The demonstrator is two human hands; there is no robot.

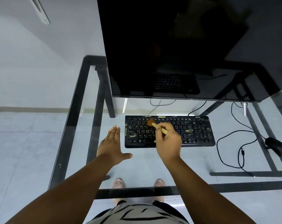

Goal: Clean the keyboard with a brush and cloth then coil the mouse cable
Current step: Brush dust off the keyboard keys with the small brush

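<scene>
Head view looks down on a glass desk (82, 110) with a dark frame, filling most of the frame. A big black monitor (177, 49) takes the upper centre and right, its dark screen mirroring the keys below. Under its lower edge, at centre frame, lies the black keyboard (198, 131), flat on the glass and smeared with pale yellowish patches along the top row and both ends. Two bare forearms reach up from the bottom edge. At centre, the right hand (168, 143) hovers over the middle of the keyboard, fingers curled round the pale handle of a small brush (154, 124); its brown bristles touch the upper key rows, left of centre. Left of centre frame, the left hand (112, 147) is spread flat, fingers straight and together, thumb out, holding nothing, just beside the keyboard's left end. At the right edge sits the black mouse (276, 146), well apart from the keyboard. Its cable (226, 143) lies in loose loops on the glass between them, uncoiled.
</scene>
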